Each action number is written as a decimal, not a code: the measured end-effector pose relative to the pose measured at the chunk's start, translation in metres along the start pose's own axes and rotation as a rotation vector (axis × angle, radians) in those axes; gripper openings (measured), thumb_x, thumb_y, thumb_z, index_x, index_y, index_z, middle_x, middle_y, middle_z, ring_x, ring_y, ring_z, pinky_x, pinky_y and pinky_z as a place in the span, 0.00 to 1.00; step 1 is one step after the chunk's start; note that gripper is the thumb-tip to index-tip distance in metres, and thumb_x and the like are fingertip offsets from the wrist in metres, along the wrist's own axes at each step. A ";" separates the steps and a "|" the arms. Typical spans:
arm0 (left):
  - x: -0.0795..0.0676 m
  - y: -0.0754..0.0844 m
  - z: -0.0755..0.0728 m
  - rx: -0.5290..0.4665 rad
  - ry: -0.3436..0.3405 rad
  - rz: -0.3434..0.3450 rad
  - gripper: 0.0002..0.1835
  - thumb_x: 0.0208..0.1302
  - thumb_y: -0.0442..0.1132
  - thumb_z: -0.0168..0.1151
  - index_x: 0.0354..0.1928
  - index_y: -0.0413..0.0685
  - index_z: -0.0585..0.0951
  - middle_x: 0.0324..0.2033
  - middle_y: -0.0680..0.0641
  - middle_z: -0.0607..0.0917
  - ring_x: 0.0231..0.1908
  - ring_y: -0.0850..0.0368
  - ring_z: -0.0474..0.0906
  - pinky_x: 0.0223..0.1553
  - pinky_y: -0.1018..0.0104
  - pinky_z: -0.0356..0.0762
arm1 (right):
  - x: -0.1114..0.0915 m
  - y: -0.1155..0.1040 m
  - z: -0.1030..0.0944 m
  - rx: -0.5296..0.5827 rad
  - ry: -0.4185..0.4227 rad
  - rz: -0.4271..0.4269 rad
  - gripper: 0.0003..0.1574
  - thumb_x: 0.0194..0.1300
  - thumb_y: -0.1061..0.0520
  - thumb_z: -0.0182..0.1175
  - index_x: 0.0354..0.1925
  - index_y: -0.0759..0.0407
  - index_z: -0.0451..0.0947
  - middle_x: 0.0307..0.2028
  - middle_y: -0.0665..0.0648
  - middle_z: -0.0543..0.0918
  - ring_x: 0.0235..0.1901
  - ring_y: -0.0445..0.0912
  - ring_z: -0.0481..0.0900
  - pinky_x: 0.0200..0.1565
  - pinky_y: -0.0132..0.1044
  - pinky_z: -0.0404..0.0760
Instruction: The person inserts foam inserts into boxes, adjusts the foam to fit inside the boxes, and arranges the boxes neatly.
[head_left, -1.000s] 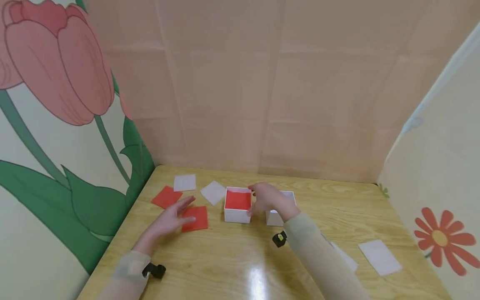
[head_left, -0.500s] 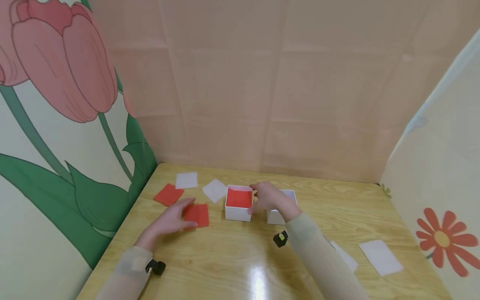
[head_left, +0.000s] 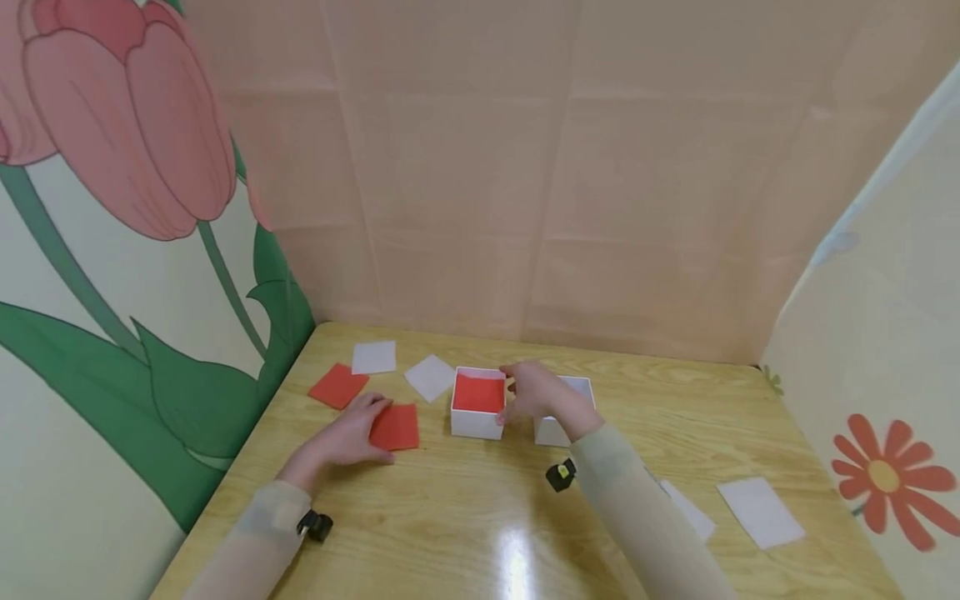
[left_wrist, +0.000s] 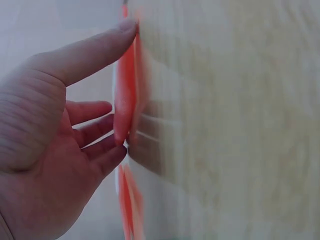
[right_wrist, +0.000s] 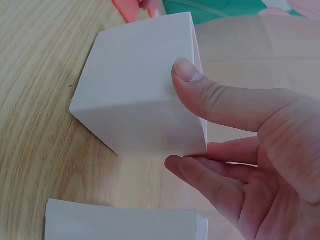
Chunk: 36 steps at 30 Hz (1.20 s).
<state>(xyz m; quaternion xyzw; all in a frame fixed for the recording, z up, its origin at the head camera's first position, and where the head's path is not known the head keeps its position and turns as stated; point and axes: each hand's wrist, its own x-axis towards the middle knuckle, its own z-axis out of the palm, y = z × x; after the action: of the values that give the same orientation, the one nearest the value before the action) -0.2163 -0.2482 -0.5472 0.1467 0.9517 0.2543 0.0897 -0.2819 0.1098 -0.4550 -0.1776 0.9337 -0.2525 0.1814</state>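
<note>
My left hand (head_left: 351,435) is at a flat red folded square (head_left: 401,427) on the table, cloth or paper, I cannot tell which. In the left wrist view the thumb touches one edge of this red square (left_wrist: 127,85) and fingertips meet the opposite side. My right hand (head_left: 542,395) holds an open white box (head_left: 477,426) at its right side. In the right wrist view the thumb lies on one wall of the box (right_wrist: 135,70), with fingertips at an adjoining wall. More red material (head_left: 480,394) lies inside this box.
A second white box (head_left: 552,432) stands to the right, partly behind my right hand. Another red square (head_left: 338,387) and two white squares (head_left: 374,357) lie at the back left. Two white sheets (head_left: 761,512) lie at the right, one partly behind my sleeve.
My left hand has moved onto the nearer red square; its thumb has shifted from above the square to its near edge. My right hand keeps its place at the box.
</note>
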 end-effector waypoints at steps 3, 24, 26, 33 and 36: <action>0.001 -0.001 0.002 0.000 0.006 -0.005 0.57 0.54 0.55 0.85 0.79 0.36 0.67 0.76 0.35 0.66 0.75 0.37 0.61 0.73 0.40 0.68 | 0.001 0.002 0.001 0.014 -0.005 -0.013 0.59 0.53 0.53 0.86 0.77 0.62 0.69 0.66 0.61 0.81 0.60 0.57 0.83 0.59 0.51 0.85; 0.004 0.000 0.002 -0.031 0.042 -0.001 0.52 0.52 0.50 0.87 0.76 0.38 0.73 0.68 0.40 0.72 0.67 0.44 0.69 0.68 0.45 0.74 | -0.004 0.006 0.004 0.052 0.005 -0.021 0.60 0.55 0.52 0.85 0.79 0.62 0.67 0.69 0.61 0.78 0.62 0.59 0.83 0.59 0.50 0.85; 0.002 0.000 0.001 -0.042 0.048 0.004 0.53 0.53 0.48 0.86 0.77 0.36 0.71 0.69 0.39 0.71 0.68 0.42 0.68 0.67 0.44 0.74 | -0.004 0.005 0.005 0.055 0.001 -0.022 0.60 0.55 0.52 0.85 0.79 0.62 0.67 0.69 0.61 0.78 0.62 0.59 0.83 0.60 0.50 0.85; 0.001 0.002 -0.002 -0.076 0.070 0.012 0.49 0.54 0.47 0.85 0.76 0.39 0.73 0.69 0.40 0.71 0.68 0.42 0.66 0.67 0.43 0.74 | -0.004 0.007 0.005 0.063 0.000 -0.025 0.61 0.55 0.52 0.85 0.79 0.61 0.67 0.70 0.61 0.78 0.62 0.58 0.83 0.59 0.49 0.85; 0.002 0.005 -0.004 -0.094 0.085 0.017 0.49 0.54 0.47 0.85 0.76 0.41 0.73 0.70 0.41 0.70 0.70 0.41 0.66 0.67 0.42 0.74 | -0.004 0.008 0.005 0.066 0.005 -0.025 0.61 0.55 0.52 0.85 0.79 0.61 0.67 0.70 0.61 0.78 0.61 0.58 0.83 0.59 0.49 0.85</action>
<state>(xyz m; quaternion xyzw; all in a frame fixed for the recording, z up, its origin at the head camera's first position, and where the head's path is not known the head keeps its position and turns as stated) -0.2185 -0.2453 -0.5414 0.1395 0.9404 0.3054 0.0539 -0.2782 0.1155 -0.4624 -0.1825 0.9230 -0.2857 0.1817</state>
